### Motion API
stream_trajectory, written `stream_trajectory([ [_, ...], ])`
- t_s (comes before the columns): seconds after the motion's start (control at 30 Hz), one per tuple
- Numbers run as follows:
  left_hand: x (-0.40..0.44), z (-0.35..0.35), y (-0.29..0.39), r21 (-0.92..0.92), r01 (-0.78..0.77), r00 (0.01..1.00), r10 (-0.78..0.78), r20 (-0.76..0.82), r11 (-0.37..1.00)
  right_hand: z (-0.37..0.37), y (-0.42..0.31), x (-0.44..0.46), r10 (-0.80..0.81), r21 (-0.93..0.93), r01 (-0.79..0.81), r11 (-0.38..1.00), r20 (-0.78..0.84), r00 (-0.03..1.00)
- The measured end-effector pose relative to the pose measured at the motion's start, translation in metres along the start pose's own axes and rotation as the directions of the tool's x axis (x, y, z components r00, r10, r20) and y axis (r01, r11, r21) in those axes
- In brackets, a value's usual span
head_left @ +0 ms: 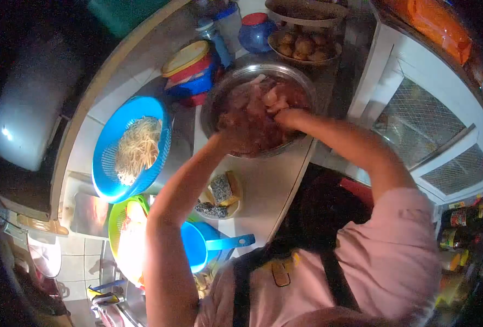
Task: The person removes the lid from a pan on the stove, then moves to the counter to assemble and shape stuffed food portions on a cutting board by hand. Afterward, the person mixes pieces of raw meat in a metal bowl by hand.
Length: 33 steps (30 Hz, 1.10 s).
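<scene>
Both arms reach into a wide steel bowl [213,87] of raw meat [247,109] in reddish liquid. My left hand [236,136] is down in the near left part of the bowl, dim and blurred, its fingers hidden among the meat. At the right side, my right hand [291,117] has its fingers curled against a pale piece of meat [275,100], which it appears to grip. The fingertips do not show.
Left of the bowl stands a blue colander [102,163] of pale noodle-like strands. Nearer me are a green basket [116,218], a blue dipper [228,242] and a dish with sponges [222,188]. Stacked tubs [187,65], a blue jar [255,37] and a potato-like basketful [304,46] stand behind.
</scene>
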State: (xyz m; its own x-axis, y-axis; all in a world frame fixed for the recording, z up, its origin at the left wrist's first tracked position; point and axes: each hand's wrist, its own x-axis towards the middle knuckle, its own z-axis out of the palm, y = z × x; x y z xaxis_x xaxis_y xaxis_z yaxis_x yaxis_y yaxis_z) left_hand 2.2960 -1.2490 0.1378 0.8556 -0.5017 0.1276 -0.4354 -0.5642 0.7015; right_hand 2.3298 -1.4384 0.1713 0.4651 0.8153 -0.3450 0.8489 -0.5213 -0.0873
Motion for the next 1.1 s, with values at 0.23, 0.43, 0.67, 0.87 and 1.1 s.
stream_trajectory([
  [0.23, 0.03, 0.039, -0.07, 0.026, 0.076, 0.994, -0.074, -0.078, 0.997, 0.033, 0.025, 0.041, 0.147, 0.171, -0.107, 0.979, -0.239, 0.96],
  [0.43, 0.024, 0.032, -0.027, 0.534, 0.101, 0.923, 0.122, -0.366, 0.84, 0.011, 0.031, 0.038, 0.099, 0.311, -0.006, 0.95, -0.285, 0.953],
  [0.67, 0.039, 0.004, 0.013, -0.754, -0.152, 0.959, -0.09, -0.27, 0.639, -0.03, 0.035, 0.02, 0.134, 0.789, 0.362, 0.497, -0.481, 0.866],
  [0.87, 0.014, -0.037, -0.005, 0.305, 0.527, 0.836, -0.417, -0.357, 0.793, -0.021, 0.101, 0.067, 0.269, 0.461, 0.026, 0.887, -0.561, 0.783],
  [1.1, 0.022, 0.017, -0.148, 0.227, 0.083, 0.99, -0.054, -0.129, 0.97, 0.087, 0.097, 0.106, 0.522, 0.805, 0.105, 0.583, -0.471, 0.711],
])
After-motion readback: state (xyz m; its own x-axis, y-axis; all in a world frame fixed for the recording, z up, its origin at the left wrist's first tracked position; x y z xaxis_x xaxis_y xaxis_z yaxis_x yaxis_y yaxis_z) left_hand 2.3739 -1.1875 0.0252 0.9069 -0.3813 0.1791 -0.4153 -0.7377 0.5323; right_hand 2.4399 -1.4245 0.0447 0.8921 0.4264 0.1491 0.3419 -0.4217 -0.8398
